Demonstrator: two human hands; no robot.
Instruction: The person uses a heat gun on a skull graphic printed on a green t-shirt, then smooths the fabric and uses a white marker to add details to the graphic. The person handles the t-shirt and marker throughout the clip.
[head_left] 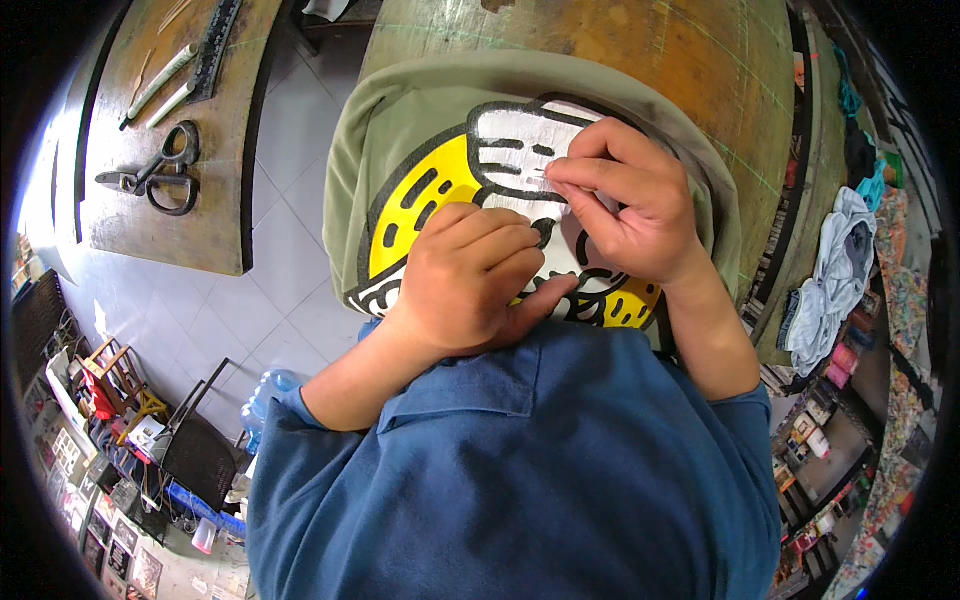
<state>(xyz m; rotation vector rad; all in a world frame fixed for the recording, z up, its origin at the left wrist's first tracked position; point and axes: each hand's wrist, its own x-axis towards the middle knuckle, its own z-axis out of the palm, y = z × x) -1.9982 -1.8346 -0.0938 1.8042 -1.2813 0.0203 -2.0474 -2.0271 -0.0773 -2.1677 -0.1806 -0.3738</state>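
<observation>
An olive-green cloth (pixel 350 190) with a bold cartoon print in yellow, white and black lies over the near end of a wooden table. My left hand (pixel 470 275) rests on the print, holding nothing, its fingers bent side by side and its thumb stretched apart toward the right. Above the white part of the print, my right hand (pixel 635 195) is closed in a pinch of thumb and forefinger. Something thin and needle-like (pixel 540 173) shows at those fingertips, too small to make out clearly. The palm sides of both hands are partly hidden.
The worn wooden table (pixel 740 80) runs away beyond the cloth. On a separate wooden board at the left lie black scissors (pixel 165 172), a pale rod (pixel 165 75) and a dark ruler (pixel 215 45). Crumpled pale-blue cloth (pixel 835 275) lies at the right. A black chair (pixel 200 450) stands lower left.
</observation>
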